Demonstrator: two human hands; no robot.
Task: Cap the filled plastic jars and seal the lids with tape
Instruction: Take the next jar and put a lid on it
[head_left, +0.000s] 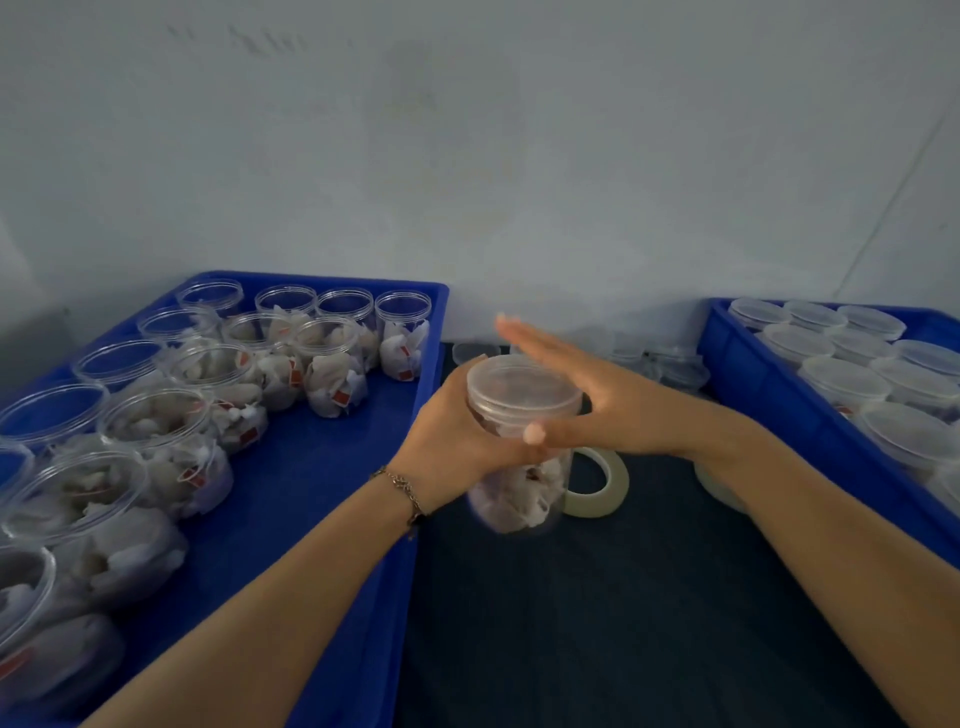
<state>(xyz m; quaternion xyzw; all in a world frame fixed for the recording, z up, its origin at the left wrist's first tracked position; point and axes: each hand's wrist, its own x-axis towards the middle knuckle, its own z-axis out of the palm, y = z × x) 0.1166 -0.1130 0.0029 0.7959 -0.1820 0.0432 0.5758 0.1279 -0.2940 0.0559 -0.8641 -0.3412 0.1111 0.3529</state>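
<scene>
Now capping: one filled jar is held up between the two crates, its lid on and being worked down.

Her left hand (457, 421) wraps its curled fingers round the jar (519, 467), holding it above the dark table (623, 597), while the right hand (587, 400) lies flat against the lid (522, 387) with fingers straight and spread, gripping nothing. I judge the cap is being spun or pressed home, so this jar's first step is nearly done. Next comes tape: the tape roll (597, 486) lies on the table just behind the jar, and the right hand would need to drop to it and find the free end. Open filled jars wait in the left crate (322, 467); capped ones stand in the right crate (748, 374).
</scene>
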